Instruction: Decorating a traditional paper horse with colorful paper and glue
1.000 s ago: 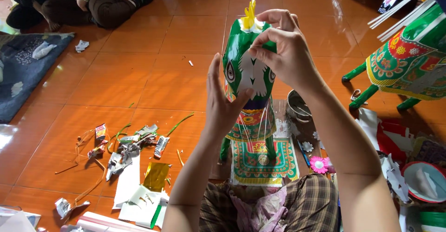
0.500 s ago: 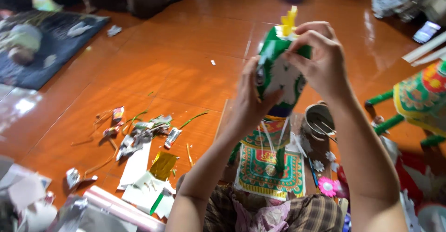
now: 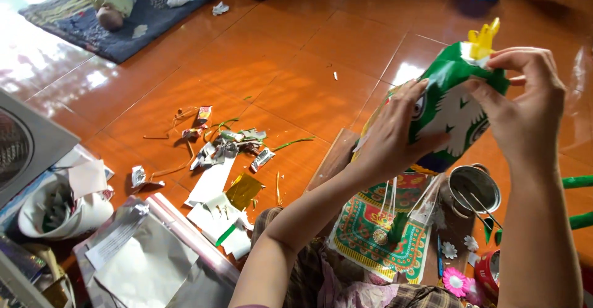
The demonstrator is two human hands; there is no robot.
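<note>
Since a second ago the green paper figure (image 3: pixel 448 113) has tipped from upright to leaning right, so work is now on its top end: right hand (image 3: pixel 525 113) pinches closed just under the yellow crest (image 3: pixel 483 39), left hand (image 3: pixel 392 138) half-open, cupping its painted side. It's held above the patterned paper sheet (image 3: pixel 377 234) on her lap. Metal cup (image 3: pixel 474 187) sits close below, foil and paper scraps (image 3: pixel 225 150) litter the orange floor (image 3: pixel 278 55).

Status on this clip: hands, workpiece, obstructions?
Left hand and right hand grip green paper animal head. Yellow paper crest on top. Nothing blocking.
</note>
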